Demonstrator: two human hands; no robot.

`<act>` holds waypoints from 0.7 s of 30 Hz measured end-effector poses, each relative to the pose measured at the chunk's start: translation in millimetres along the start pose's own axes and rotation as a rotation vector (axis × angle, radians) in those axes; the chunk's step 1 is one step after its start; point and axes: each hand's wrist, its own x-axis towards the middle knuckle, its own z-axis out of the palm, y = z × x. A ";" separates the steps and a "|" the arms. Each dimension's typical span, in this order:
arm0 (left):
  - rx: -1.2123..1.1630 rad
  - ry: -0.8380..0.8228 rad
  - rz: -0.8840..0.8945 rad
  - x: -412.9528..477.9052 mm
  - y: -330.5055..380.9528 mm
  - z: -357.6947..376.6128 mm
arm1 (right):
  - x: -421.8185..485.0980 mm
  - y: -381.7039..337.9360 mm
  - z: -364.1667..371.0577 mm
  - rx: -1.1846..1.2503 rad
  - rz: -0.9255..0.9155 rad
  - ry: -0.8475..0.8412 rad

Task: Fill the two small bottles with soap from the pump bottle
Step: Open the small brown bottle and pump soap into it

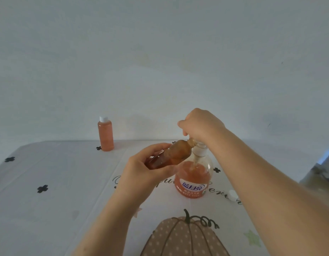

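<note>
One small bottle (178,154) tilted; left hand (141,172) grips base

Two small bottles (capped bottle (105,134), held bottle (171,156)), one pump bottle (194,179), one loose cap (232,195)

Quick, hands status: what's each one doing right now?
Left hand: grip closed round the tilted small bottle.
Right hand: fingers curled over the pump head, on top of the pump bottle.
</note>
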 end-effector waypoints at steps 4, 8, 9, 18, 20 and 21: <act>0.051 0.022 -0.006 2.8 -3.2 -1.3 | 5.1 1.9 7.4 0.021 0.020 -0.014; 0.078 0.019 -0.013 3.6 -5.1 -1.6 | 4.4 3.8 7.7 0.041 0.019 0.004; 0.078 0.020 -0.015 3.5 -5.2 -1.2 | 4.0 4.0 7.9 0.046 0.020 0.005; 0.031 0.006 -0.007 1.6 0.5 -0.6 | -0.6 -0.6 -4.3 0.039 0.014 0.023; 0.012 -0.002 -0.010 0.6 1.4 -1.1 | -2.4 -1.6 -8.8 0.026 0.003 0.028; 0.009 -0.005 -0.010 0.0 1.6 -1.2 | -3.2 -1.7 -10.1 0.011 -0.004 0.026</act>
